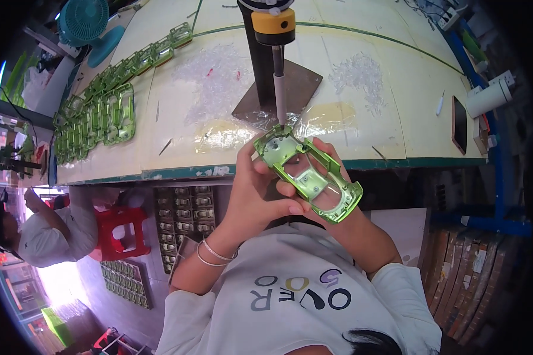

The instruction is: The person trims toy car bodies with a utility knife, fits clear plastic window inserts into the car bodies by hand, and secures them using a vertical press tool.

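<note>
Both hands hold one shiny green toy car body shell [280,148], its hollow inside facing up. My left hand [246,192] grips its left side, with the thumb laid along the lower edge. My right hand [330,152] supports it from beneath and along the right side; part of the palm shows through the window openings. A pale block with small screws or studs [309,182] sits inside the shell. Directly above the shell's far end, the thin tip of a vertical tool [279,97] points down, touching or very close to it.
Rows of green car shells [95,121] lie at the table's left, near a teal fan [84,23]. Clear plastic bits [361,80] are piled beside a brown base plate [305,80]. A phone [459,125] lies right. A co-worker [53,231] sits near a red stool [121,231].
</note>
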Tool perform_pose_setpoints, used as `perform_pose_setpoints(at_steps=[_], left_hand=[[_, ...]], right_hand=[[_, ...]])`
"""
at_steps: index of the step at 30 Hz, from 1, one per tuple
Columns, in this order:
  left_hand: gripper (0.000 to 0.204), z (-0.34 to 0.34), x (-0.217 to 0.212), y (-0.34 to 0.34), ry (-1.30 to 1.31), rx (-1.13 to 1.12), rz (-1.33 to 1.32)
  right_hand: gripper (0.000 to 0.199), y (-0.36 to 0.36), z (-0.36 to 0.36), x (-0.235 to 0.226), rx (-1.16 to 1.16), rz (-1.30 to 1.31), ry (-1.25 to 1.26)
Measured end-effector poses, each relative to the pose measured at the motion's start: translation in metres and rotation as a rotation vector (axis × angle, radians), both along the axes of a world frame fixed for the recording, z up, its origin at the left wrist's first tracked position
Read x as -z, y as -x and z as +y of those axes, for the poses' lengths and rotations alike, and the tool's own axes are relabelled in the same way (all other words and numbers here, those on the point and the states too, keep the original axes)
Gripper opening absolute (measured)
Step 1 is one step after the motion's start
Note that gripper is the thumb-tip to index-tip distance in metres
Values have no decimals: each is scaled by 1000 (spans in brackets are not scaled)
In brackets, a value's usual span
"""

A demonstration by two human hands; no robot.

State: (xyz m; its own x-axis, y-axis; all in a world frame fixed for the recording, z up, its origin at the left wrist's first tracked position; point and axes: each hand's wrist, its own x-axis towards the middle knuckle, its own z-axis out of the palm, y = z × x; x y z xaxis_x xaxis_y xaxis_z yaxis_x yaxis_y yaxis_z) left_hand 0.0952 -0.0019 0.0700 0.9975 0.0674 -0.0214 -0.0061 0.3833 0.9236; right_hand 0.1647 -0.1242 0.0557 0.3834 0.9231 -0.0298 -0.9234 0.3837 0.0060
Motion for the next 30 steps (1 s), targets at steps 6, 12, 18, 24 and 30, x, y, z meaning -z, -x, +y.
perform_pose_setpoints(at_steps=[6, 12, 18, 24, 30], left_hand=[[103, 2, -9, -6, -69, -41, -43], [104, 1, -17, -5, -130, -75, -63], [104, 3, -17, -7, -254, -45, -72], [101, -1, -9, -3, -321, -68, -86], [88, -3, 37, 30, -102, 40, 68]], right_hand=[[58, -2, 4, -13, 3, 128, -86], [61, -4, 4, -18, -33, 154, -79], [62, -4, 2, -14, -38, 203, -132], [58, -1, -1, -19, -42, 155, -87], [52, 10, -50, 7, -59, 80, 195]])
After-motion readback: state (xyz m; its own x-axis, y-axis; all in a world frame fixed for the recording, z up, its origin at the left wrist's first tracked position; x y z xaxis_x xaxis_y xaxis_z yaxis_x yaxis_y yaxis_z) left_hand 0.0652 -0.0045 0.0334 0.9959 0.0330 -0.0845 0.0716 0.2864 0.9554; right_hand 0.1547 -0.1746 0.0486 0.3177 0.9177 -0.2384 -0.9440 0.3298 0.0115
